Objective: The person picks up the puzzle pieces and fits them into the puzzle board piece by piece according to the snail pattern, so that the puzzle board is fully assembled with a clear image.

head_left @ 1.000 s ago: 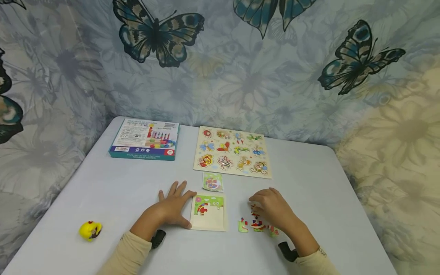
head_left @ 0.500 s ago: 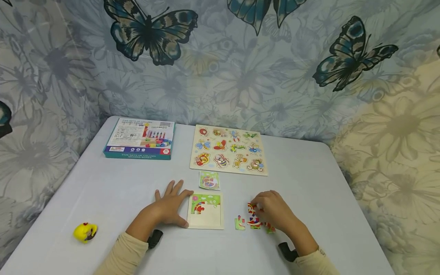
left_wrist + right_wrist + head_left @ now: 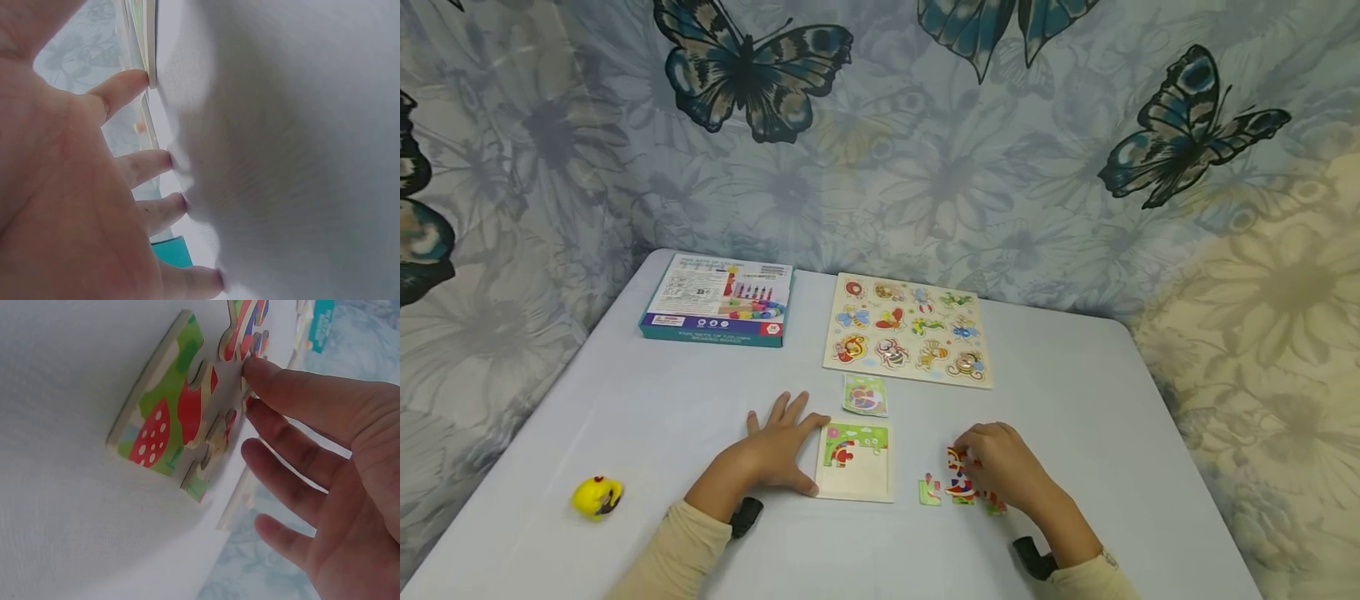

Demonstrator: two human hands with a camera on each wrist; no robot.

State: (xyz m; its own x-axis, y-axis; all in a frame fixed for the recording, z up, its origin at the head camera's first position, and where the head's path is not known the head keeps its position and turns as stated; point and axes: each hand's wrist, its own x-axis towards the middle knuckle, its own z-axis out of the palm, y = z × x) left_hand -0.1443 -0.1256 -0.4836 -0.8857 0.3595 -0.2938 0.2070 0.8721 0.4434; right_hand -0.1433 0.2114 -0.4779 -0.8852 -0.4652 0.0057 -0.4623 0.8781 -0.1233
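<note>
Right hand (image 3: 1006,465), thumb and finger close together, is at puzzle pieces (image 3: 961,490) right of the puzzle board (image 3: 856,486), gripping or not I cannot tell; left hand (image 3: 775,450), spread wide, touches its edge; piece-picking seems in hand, needing a firm pinch next

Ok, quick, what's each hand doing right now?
Left hand: open, touching the puzzle tray.
Right hand: at the jigsaw pieces; can't tell whether it's gripping one.

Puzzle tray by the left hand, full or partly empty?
Partly empty: the tray has pieces along its top and upper left, bare below.
</note>
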